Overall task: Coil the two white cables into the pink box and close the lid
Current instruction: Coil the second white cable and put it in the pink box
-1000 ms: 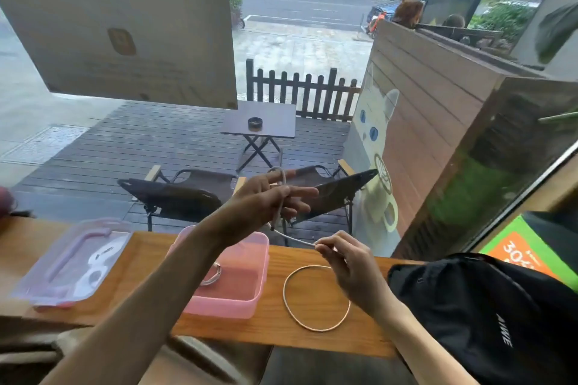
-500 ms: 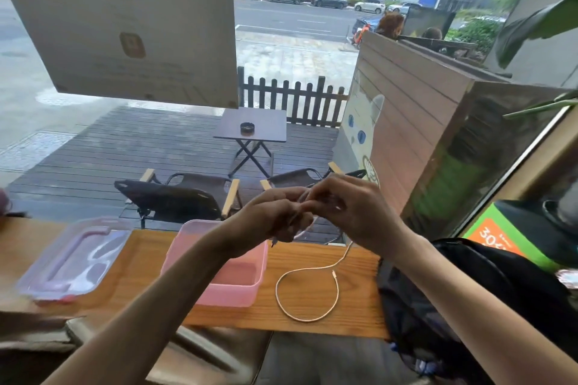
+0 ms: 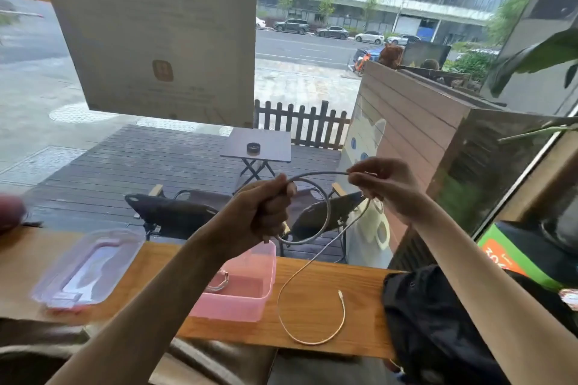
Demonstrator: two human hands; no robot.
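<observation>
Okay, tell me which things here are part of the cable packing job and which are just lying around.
Part of the job:
- white cable being looped, held by left hand and right hand
- second cable already in the box
- pink box
- clear lid, off, left of the box

Just lying about:
- black bag on the wooden counter

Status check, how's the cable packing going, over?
Left hand and right hand both gripping second white cable, one loop formed. Tail on counter. First cable inside pink box. Lid off.
</observation>
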